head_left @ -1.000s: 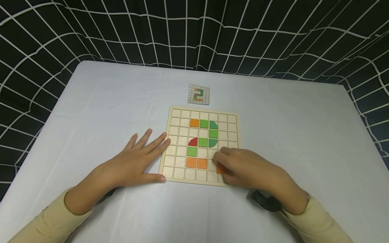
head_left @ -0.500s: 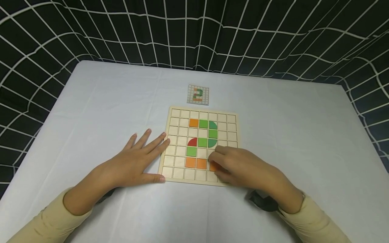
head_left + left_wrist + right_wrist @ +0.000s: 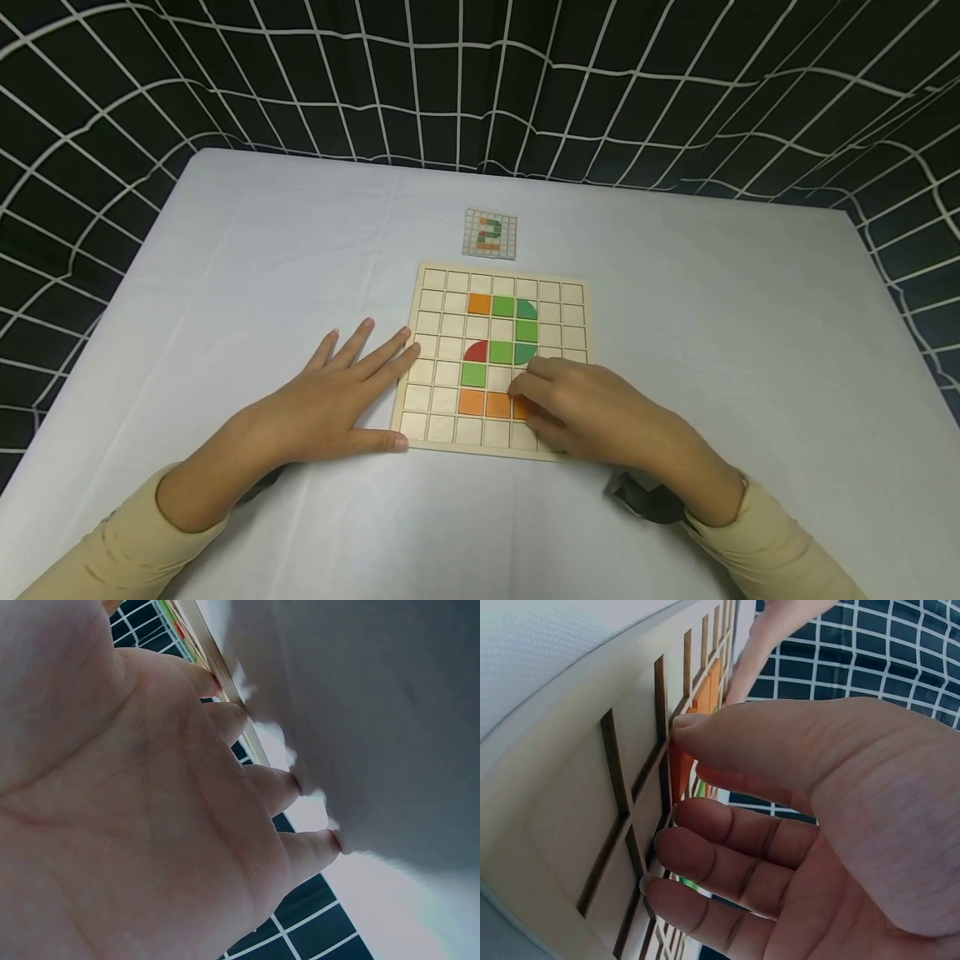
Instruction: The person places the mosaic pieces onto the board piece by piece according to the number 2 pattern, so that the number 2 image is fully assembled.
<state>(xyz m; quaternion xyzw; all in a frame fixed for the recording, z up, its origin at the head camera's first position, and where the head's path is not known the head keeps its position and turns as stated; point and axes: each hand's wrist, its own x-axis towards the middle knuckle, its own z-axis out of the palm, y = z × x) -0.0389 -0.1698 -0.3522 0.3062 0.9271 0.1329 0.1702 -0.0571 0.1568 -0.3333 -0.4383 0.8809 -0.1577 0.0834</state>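
A wooden grid board (image 3: pixel 468 432) lies on the white table. Colored tiles in its cells form a figure like a 2, with an orange square (image 3: pixel 479 303), several green squares (image 3: pixel 502 352), a red quarter-round tile (image 3: pixel 476 351) and two teal curved tiles. Thumb and index finger of my right hand (image 3: pixel 596 410) pinch an orange square tile (image 3: pixel 679 769) at the cell right of two orange squares (image 3: pixel 483 403); the hand partly covers it. My left hand (image 3: pixel 330 408) rests with fingers spread, its thumb and fingertips at the board's left edge.
Behind the board lies a small card (image 3: pixel 490 234) printed with a similar colored figure on a grid. A black cloth (image 3: pixel 480 83) with white grid lines hangs around the table's back and sides. A dark wrist device (image 3: pixel 648 498) sits under the right wrist.
My right hand has moved a little to the left with the orange square tile, bringing it beside the two orange squares. The left hand stays in place.
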